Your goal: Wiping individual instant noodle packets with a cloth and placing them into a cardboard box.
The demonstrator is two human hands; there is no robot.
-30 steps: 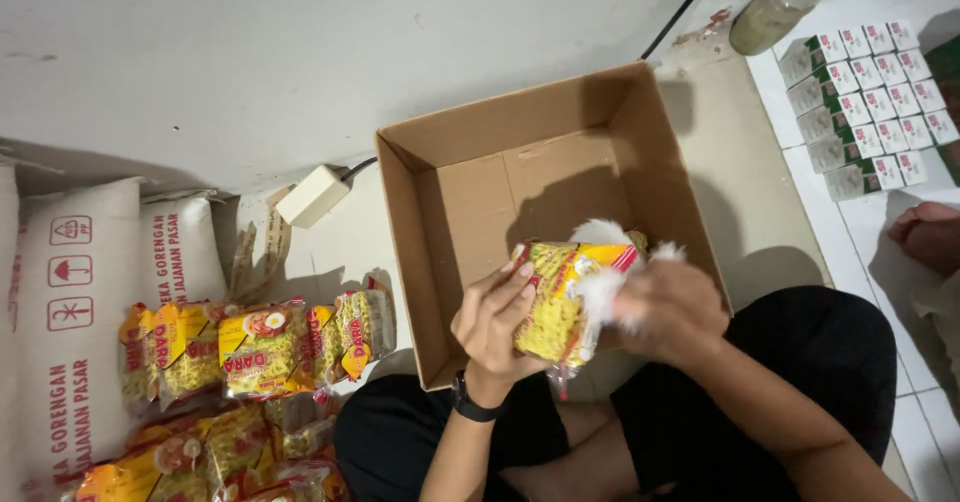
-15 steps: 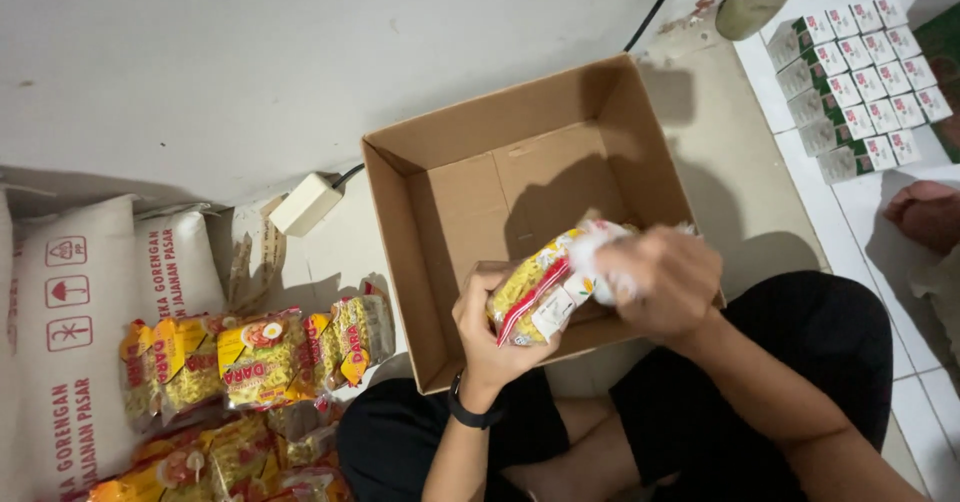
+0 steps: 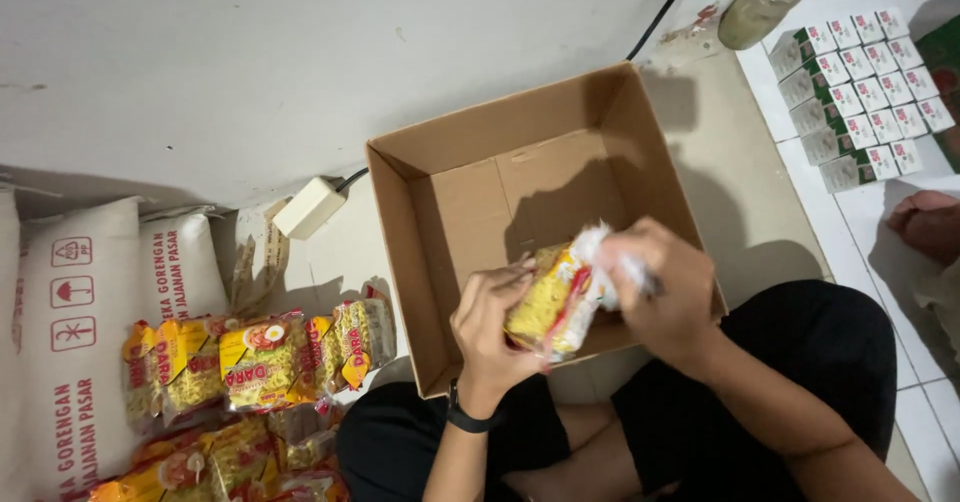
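Observation:
I hold a clear bundle of yellow noodle packets (image 3: 552, 304) over the front edge of an open cardboard box (image 3: 470, 142). My left hand (image 3: 490, 327) grips the bundle's lower left side; a black band circles that wrist. My right hand (image 3: 668, 290) clasps the bundle's upper right end, where the plastic is bunched. The box's inside looks bare where visible. I sit cross-legged in black trousers right behind the box.
More bundles of yellow noodle packets (image 3: 255, 362) lie on the floor at the left, beside a white printed sack (image 3: 75, 332). A white adapter (image 3: 308, 207) with a black cable sits by the wall. Several small cartons (image 3: 860, 87) and a bottle (image 3: 762, 4) are at upper right; another person's foot (image 3: 928, 224) shows at the right edge.
The bundle has tilted and dropped lower toward the box's front edge. My right hand has slid to its upper end, and my left hand has shifted under it.

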